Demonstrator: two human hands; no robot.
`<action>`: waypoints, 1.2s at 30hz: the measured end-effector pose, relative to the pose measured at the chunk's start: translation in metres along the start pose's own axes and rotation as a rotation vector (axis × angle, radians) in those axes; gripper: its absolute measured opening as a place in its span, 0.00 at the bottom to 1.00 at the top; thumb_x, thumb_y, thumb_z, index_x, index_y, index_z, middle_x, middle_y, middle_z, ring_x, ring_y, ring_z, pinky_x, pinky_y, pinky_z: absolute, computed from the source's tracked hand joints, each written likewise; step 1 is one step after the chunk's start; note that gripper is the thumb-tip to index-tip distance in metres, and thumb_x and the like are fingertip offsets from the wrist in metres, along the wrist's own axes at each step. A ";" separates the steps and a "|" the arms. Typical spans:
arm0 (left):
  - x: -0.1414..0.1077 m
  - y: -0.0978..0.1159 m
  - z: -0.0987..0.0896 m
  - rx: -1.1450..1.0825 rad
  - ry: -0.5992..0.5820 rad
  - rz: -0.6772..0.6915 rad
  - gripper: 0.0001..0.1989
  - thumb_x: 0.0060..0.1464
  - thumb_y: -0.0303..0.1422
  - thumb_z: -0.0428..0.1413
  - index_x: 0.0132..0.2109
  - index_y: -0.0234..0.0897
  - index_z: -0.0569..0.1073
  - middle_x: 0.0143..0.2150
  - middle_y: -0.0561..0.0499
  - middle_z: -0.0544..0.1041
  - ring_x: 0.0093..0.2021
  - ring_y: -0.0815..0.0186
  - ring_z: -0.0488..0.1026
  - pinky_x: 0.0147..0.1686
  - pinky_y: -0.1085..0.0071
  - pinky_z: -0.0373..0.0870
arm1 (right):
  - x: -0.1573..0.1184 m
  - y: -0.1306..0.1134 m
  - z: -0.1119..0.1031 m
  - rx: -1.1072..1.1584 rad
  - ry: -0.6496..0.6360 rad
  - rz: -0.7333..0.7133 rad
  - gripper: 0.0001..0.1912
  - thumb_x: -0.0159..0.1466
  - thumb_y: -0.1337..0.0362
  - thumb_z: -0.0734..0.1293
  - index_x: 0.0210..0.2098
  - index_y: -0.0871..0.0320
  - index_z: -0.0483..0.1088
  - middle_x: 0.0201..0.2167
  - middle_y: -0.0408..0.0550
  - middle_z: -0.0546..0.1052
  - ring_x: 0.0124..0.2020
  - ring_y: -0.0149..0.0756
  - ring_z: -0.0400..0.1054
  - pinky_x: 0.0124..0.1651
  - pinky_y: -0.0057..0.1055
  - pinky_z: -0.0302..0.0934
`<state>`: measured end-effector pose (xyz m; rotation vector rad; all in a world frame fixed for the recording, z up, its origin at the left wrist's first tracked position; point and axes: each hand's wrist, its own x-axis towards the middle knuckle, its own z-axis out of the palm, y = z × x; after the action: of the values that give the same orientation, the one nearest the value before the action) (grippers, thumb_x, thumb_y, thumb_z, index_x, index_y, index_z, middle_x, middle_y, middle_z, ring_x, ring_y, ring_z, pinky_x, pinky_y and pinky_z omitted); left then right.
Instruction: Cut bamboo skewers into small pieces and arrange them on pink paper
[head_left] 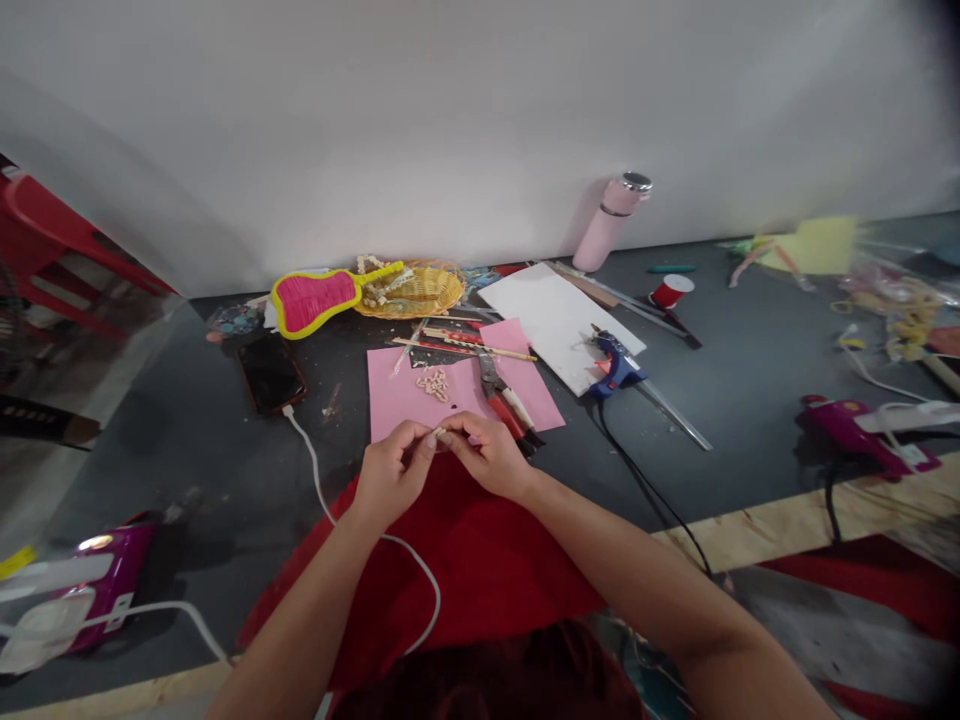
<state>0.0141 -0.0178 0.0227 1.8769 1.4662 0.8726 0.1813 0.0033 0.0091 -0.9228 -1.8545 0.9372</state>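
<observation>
My left hand (395, 470) and my right hand (487, 455) meet at the fingertips over the near edge of a pink sheet (386, 395). Between both pinches is a small pale piece (439, 432), too small to make out well. Just beyond my hands, a little heap of beige twisted pieces (433, 384) lies on the sheet. Pliers (501, 392) with red and white handles rest on the sheet beside my right hand. Thin sticks (465, 345) lie across its far edge.
Behind are a wicker basket (427, 290) and a pink-and-yellow paddle shape (316, 303). A phone (271, 373) with a white cable is at left. To the right are a white board (559, 320), a blue glue gun (616, 365), a pink bottle (609, 225) and red thread (672, 290).
</observation>
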 end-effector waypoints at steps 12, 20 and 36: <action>0.001 -0.001 0.000 0.050 0.008 0.026 0.10 0.58 0.37 0.49 0.36 0.37 0.71 0.29 0.52 0.77 0.28 0.69 0.72 0.29 0.76 0.64 | 0.000 -0.001 -0.001 0.028 -0.024 0.028 0.08 0.66 0.63 0.59 0.38 0.57 0.69 0.33 0.47 0.75 0.34 0.31 0.69 0.36 0.26 0.64; 0.000 -0.001 0.000 0.066 -0.001 0.040 0.11 0.58 0.37 0.48 0.35 0.37 0.71 0.27 0.53 0.76 0.25 0.71 0.70 0.26 0.77 0.62 | 0.001 0.000 -0.001 0.068 -0.028 0.020 0.08 0.66 0.62 0.59 0.37 0.57 0.68 0.31 0.46 0.74 0.33 0.32 0.69 0.37 0.27 0.64; 0.000 -0.004 0.001 0.077 -0.012 0.036 0.12 0.59 0.38 0.47 0.36 0.37 0.71 0.29 0.52 0.77 0.28 0.69 0.72 0.29 0.76 0.65 | 0.000 -0.001 -0.001 0.026 -0.032 0.049 0.07 0.65 0.63 0.59 0.36 0.58 0.66 0.31 0.45 0.73 0.32 0.31 0.69 0.34 0.26 0.63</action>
<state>0.0128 -0.0169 0.0193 1.9666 1.4831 0.8309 0.1821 0.0033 0.0106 -0.9465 -1.8498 1.0084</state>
